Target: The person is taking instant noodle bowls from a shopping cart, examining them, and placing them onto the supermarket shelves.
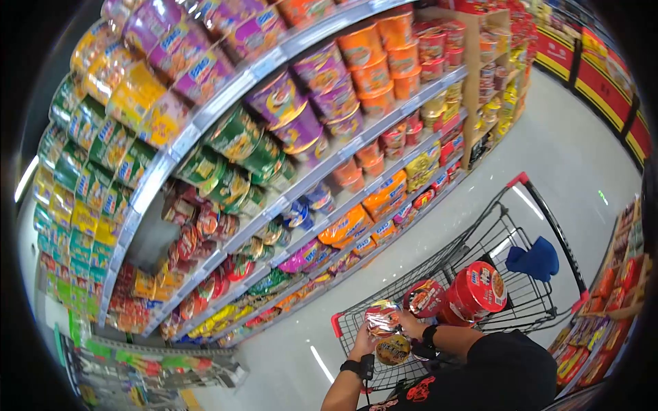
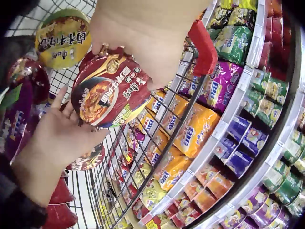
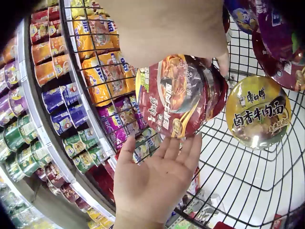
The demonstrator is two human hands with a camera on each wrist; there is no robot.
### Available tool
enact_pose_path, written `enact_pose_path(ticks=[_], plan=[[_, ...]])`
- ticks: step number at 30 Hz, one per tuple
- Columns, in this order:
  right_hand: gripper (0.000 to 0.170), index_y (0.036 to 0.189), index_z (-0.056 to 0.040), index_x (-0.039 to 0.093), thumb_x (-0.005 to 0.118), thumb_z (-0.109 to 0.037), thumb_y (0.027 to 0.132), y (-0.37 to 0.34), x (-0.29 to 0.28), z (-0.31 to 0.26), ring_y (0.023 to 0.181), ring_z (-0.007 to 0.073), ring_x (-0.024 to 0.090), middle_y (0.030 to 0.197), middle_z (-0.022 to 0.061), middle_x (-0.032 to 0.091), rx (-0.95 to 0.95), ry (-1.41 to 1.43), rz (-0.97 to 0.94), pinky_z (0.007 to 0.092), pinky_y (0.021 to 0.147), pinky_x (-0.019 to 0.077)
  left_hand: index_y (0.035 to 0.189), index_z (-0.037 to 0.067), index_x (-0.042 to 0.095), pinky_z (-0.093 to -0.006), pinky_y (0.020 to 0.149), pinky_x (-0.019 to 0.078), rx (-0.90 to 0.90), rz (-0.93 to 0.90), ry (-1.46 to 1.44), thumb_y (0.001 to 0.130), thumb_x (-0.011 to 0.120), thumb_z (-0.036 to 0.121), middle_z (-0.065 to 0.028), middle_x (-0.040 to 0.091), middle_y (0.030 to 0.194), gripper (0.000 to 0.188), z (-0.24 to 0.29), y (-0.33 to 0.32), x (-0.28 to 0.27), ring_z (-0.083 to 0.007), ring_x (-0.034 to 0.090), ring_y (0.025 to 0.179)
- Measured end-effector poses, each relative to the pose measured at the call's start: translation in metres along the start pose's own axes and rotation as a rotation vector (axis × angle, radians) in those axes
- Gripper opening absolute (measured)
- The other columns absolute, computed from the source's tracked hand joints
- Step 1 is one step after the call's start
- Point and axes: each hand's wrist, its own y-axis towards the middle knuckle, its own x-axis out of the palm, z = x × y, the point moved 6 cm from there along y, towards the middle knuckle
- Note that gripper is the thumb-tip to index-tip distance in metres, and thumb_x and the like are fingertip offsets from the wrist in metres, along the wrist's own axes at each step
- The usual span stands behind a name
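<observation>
Both hands hold a red instant noodle bowl between them over the shopping cart. My left hand grips one side, and in the right wrist view its fingertips reach the bowl's edge. On the opposite side, my right hand has its fingertips at the rim. The lid's printed noodle picture shows in the left wrist view. Just below the hands in the cart sits a yellow-lidded noodle bowl. Beside them are another red bowl and a large red tub.
Shelves packed with noodle cups and bags run along the left. A blue cloth-like item hangs at the cart's handle end. Low shelves of packets stand at right. Pale floor lies along the aisle.
</observation>
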Motion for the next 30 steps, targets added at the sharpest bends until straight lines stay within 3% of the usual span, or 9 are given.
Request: enact_pose_path(ticks=[2,4,7,15,16,19,24,27,30], plan=[[0.045,0.113,0.0012,0.041,0.043,-0.037,0.089,0.028,-0.014,0.006,0.079,0.0206,0.057,0.091,0.0123,0.058,-0.096,-0.214,0.178,0.0369,0.060,0.0452,0.108,0.019,0.049,-0.0403,0.093,0.0292,0.005,-0.037,-0.054,0.082,0.047,0.040,0.0041,0.047,0.113,0.033,-0.006,0.002,0.000,-0.0177,0.038,0.108],[0.047,0.120,-0.0032,0.040,0.043,-0.038,0.089,0.046,-0.009,0.004,0.080,0.0178,0.057,0.092,0.0105,0.058,-0.555,-0.188,-0.038,0.0339,0.060,0.0463,0.109,0.018,0.048,-0.0415,0.092,0.0299,0.022,-0.080,-0.096,0.082,0.048,0.034,0.0036,0.045,0.113,0.032,0.002,0.002,0.003,-0.0187,0.040,0.105],[0.047,0.125,-0.0129,0.036,0.042,-0.042,0.088,0.050,-0.020,0.010,0.092,0.0212,0.056,0.110,0.0086,0.051,-0.196,-0.309,0.000,0.0364,0.063,0.0507,0.103,0.018,0.050,-0.0366,0.086,0.0349,0.156,-0.169,0.011,0.082,0.050,0.032,0.0037,0.047,0.107,0.026,0.012,-0.008,0.007,-0.0187,0.042,0.100],[0.040,0.124,-0.0135,0.039,0.045,-0.033,0.089,0.002,-0.005,0.009,0.093,0.0179,0.053,0.107,0.0055,0.054,-0.182,-0.166,0.133,0.0353,0.071,0.0469,0.115,0.018,0.043,-0.0337,0.089,0.0370,0.251,-0.196,-0.049,0.081,0.054,0.022,-0.0005,0.046,0.112,0.036,0.008,-0.040,0.007,-0.0180,0.043,0.105],[0.040,0.124,-0.0124,0.040,0.046,-0.032,0.089,-0.009,0.000,0.002,0.094,0.0168,0.053,0.107,0.0054,0.054,-0.260,-0.219,0.151,0.0329,0.074,0.0453,0.117,0.018,0.042,-0.0342,0.090,0.0367,0.138,-0.127,-0.117,0.081,0.054,0.021,-0.0002,0.046,0.112,0.038,0.006,-0.055,0.007,-0.0179,0.043,0.106],[0.041,0.125,-0.0062,0.041,0.048,-0.024,0.090,-0.034,0.011,-0.001,0.095,0.0124,0.050,0.107,0.0057,0.054,-0.677,-0.437,0.175,0.0219,0.085,0.0380,0.120,0.013,0.042,-0.0311,0.082,0.0411,0.410,-0.237,-0.106,0.082,0.053,0.021,-0.0026,0.052,0.106,0.041,-0.013,-0.038,-0.013,-0.0158,0.051,0.094],[0.048,0.131,-0.0020,0.032,0.048,-0.017,0.088,-0.124,0.084,-0.004,0.110,0.0130,0.044,0.121,0.0086,0.047,-0.745,-0.401,0.030,0.0264,0.092,0.0348,0.098,0.006,0.051,-0.0279,0.076,0.0429,0.638,-0.089,0.038,0.085,0.048,0.017,-0.0031,0.054,0.091,0.018,0.019,-0.156,-0.041,-0.0131,0.052,0.085],[0.054,0.133,-0.0030,0.030,0.051,-0.012,0.083,-0.201,0.143,-0.021,0.112,0.0155,0.042,0.127,0.0088,0.040,-1.097,-0.505,-0.021,0.0284,0.096,0.0316,0.095,0.005,0.052,-0.0264,0.075,0.0424,0.625,-0.058,-0.007,0.086,0.046,0.019,-0.0037,0.054,0.088,0.018,0.032,-0.221,-0.064,-0.0116,0.051,0.083],[0.057,0.133,-0.0040,0.029,0.050,-0.008,0.080,-0.262,0.190,-0.021,0.113,0.0159,0.042,0.129,0.0093,0.038,-1.220,-0.446,-0.084,0.0286,0.096,0.0326,0.126,0.006,0.039,-0.0326,0.085,0.0415,0.788,-0.221,0.103,0.087,0.045,0.022,-0.0077,0.050,0.120,0.043,0.049,-0.292,-0.090,-0.0158,0.052,0.103]])
